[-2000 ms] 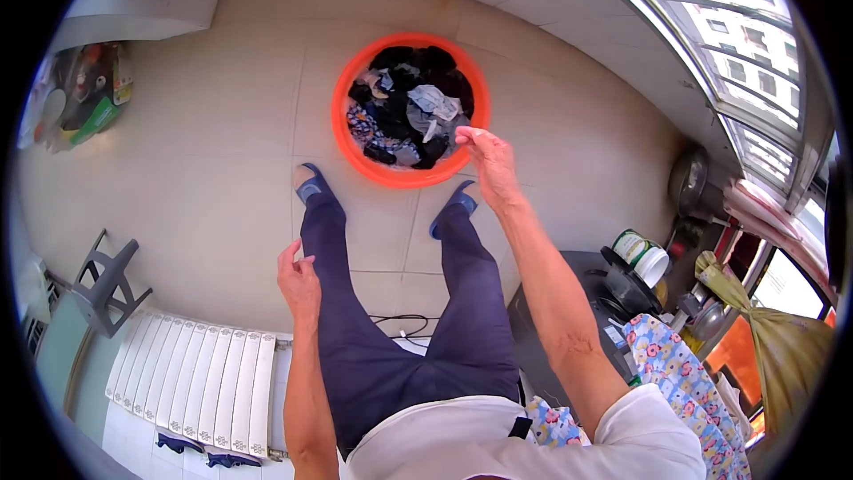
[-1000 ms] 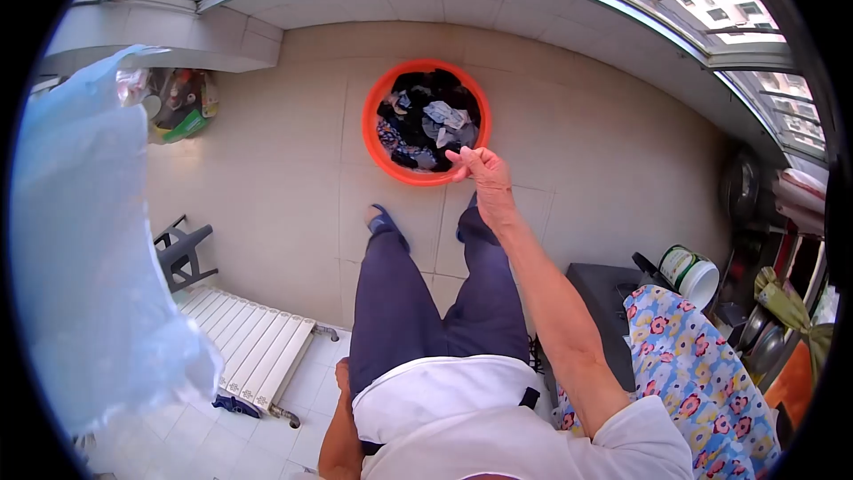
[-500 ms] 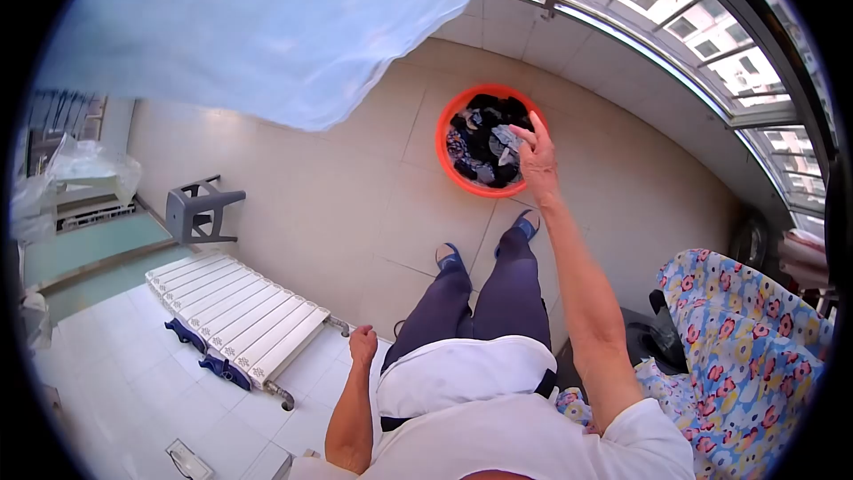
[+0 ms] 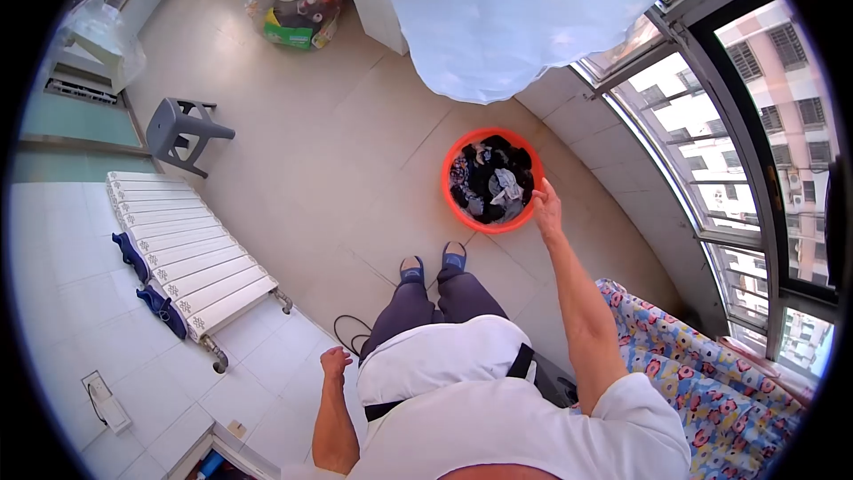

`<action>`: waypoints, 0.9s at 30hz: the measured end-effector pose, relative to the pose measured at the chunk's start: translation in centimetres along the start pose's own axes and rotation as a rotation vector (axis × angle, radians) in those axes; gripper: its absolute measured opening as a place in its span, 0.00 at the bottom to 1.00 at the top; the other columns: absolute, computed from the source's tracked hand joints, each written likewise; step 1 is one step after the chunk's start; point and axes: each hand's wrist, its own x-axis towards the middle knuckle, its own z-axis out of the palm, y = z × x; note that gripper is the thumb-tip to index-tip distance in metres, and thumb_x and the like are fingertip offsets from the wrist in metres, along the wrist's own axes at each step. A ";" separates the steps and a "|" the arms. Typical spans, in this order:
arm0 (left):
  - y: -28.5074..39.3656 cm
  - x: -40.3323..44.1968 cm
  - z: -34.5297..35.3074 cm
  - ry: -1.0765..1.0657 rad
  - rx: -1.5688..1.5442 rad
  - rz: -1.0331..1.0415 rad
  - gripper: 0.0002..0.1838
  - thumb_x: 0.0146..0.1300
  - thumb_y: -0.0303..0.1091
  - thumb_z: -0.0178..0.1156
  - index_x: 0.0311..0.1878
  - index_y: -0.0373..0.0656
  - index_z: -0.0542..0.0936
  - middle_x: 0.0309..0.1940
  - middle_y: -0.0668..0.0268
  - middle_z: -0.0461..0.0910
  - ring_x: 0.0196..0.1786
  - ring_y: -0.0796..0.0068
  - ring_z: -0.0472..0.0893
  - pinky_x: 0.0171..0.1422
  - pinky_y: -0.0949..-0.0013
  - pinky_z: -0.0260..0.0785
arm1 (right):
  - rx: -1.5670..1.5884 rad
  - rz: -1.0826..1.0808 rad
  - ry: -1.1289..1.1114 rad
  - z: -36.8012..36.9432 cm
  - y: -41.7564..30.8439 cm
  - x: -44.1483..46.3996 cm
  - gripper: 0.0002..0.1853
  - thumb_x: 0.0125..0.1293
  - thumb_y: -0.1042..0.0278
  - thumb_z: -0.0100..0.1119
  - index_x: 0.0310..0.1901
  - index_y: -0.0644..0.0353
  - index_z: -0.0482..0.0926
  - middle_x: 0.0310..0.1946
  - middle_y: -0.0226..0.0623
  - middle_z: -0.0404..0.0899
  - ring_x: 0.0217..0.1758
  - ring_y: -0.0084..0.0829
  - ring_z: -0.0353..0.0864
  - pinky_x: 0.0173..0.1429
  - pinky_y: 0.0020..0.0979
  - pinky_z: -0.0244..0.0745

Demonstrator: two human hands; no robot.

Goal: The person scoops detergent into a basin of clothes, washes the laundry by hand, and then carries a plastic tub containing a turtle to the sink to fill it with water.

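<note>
My right hand (image 4: 547, 207) is in front of the right rim of an orange basin (image 4: 456, 213) on the floor, its fingers slightly apart and nothing visible in them. Inside the basin lies a pile of dark clothes (image 4: 481, 180) with a pale grey-white piece (image 4: 507, 185) on top. Low on the left, beside my hip, my left hand (image 4: 335, 363) has its fingers curled in and holds nothing visible. A light blue cloth (image 4: 506, 13) hangs at the top, above the basin.
A grey stool (image 4: 188, 132) and a white radiator (image 4: 191, 249) stand at the left, with dark blue shoes (image 4: 162, 311) by the radiator. Filled plastic bags (image 4: 289, 0) sit at the top. Windows (image 4: 711, 151) line the right, above a floral cloth (image 4: 702, 373).
The view has turned, and the hanging cloth has come in and moved rightward across it. My feet are closer together. My left hand has dropped beside my hip and curled; my right hand remains near the basin.
</note>
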 end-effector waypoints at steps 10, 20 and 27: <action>-11.0 -3.9 3.7 -0.046 0.244 0.195 0.15 0.64 0.35 0.67 0.47 0.35 0.91 0.39 0.53 0.91 0.42 0.61 0.89 0.48 0.60 0.80 | -0.695 -0.232 -0.096 2.6 5.5 3.3 0.23 0.78 0.48 0.52 0.43 0.61 0.85 0.44 0.56 0.84 0.52 0.58 0.82 0.56 0.55 0.76; -9.7 11.6 2.2 0.093 -0.103 -0.101 0.16 0.63 0.41 0.65 0.48 0.43 0.92 0.42 0.53 0.92 0.48 0.61 0.91 0.55 0.57 0.78 | -0.795 -0.121 -0.120 12.7 1.4 2.4 0.22 0.73 0.53 0.59 0.47 0.69 0.87 0.48 0.56 0.88 0.56 0.57 0.86 0.62 0.46 0.80; 13.0 16.1 -10.1 0.161 -0.414 -0.135 0.21 0.62 0.19 0.56 0.59 0.24 0.82 0.38 0.48 0.87 0.39 0.58 0.89 0.35 0.61 0.84 | -0.955 0.118 -0.121 20.8 -6.7 0.7 0.17 0.63 0.60 0.60 0.29 0.69 0.85 0.30 0.53 0.87 0.42 0.50 0.89 0.48 0.51 0.83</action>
